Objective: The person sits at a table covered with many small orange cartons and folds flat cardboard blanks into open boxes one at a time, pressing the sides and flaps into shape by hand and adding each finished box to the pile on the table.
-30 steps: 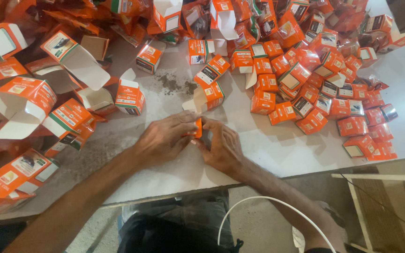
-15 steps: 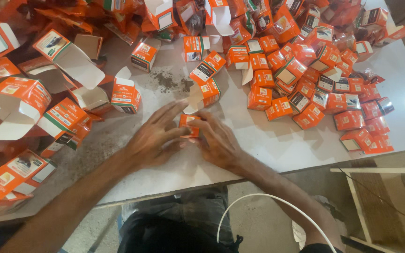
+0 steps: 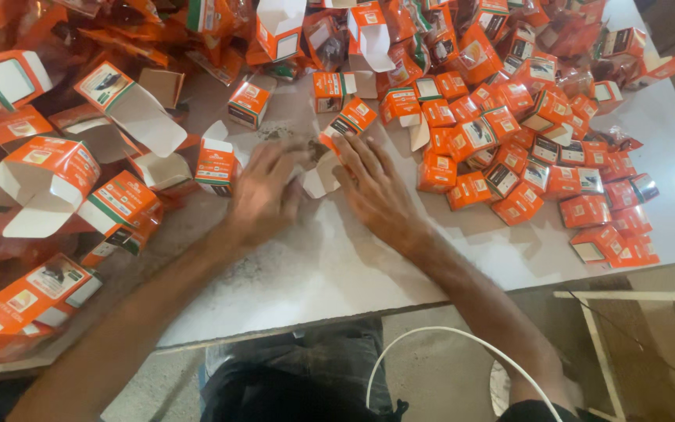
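Note:
A small orange carton (image 3: pixel 336 137) with an open white flap lies on the white table (image 3: pixel 330 258), just in front of both hands. My left hand (image 3: pixel 263 191) is blurred, and its fingers reach the carton's flap from the left. My right hand (image 3: pixel 376 191) lies low over the table with fingers spread, the fingertips touching the carton's right side. Whether the left hand grips the carton is unclear.
Several closed small orange cartons (image 3: pixel 509 164) are heaped to the right and far side. Bigger opened orange-and-white cartons (image 3: pixel 44 184) crowd the left. A white cable (image 3: pixel 431 336) loops below the table edge. A pale frame (image 3: pixel 611 344) stands at lower right.
Both hands have moved away from me toward the pile. The small carton they held close together now lies at their fingertips, and the right hand's fingers have spread.

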